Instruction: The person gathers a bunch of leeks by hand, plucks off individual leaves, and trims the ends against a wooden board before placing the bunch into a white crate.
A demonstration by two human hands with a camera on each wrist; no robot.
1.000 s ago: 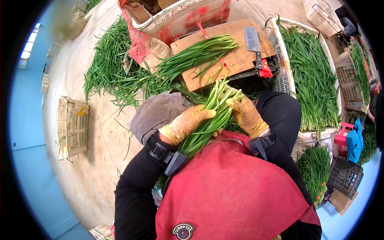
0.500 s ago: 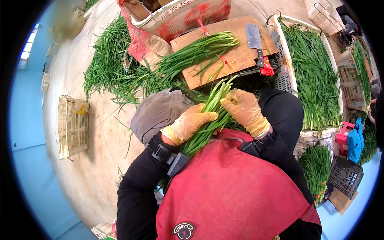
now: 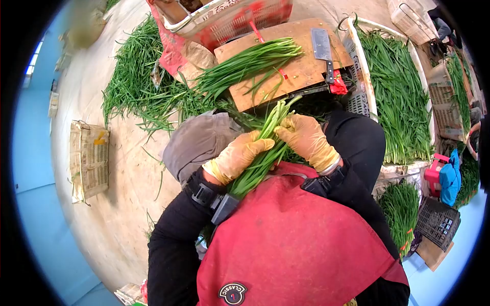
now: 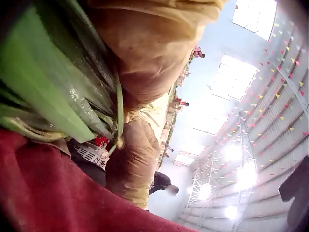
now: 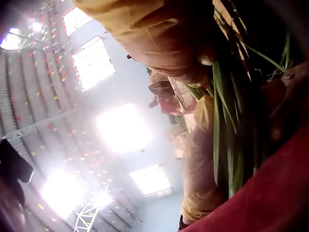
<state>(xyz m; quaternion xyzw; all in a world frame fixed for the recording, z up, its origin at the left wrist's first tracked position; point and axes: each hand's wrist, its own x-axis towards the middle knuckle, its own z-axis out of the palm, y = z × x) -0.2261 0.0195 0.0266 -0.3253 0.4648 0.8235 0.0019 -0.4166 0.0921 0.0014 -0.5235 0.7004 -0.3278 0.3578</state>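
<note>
A bunch of long green stalks [image 3: 259, 166] slants across the lap in the head view, pale ends up. My left hand [image 3: 238, 157], in a yellow glove, grips the bunch around its middle, thumb across the front. On the other side, my gloved right hand [image 3: 308, 142] pinches at the stalks near their pale ends, its fingers curled. The left wrist view has green leaves [image 4: 43, 72] close to the glove. In the right wrist view, leaves [image 5: 227, 125] hang beside the gloved fingers.
Beyond the hands, a wooden board [image 3: 240, 97] bears another green bunch [image 3: 250, 66] and a cleaver [image 3: 321, 45]. A white crate [image 3: 365, 76] full of greens stands at the right, loose greens [image 3: 133, 76] lie on the floor at the left, near an upright crate [image 3: 90, 160].
My right hand has moved left and slightly up along the stalks, its fingers now more curled. My left hand keeps its grip on the bunch. The view has shifted slightly.
</note>
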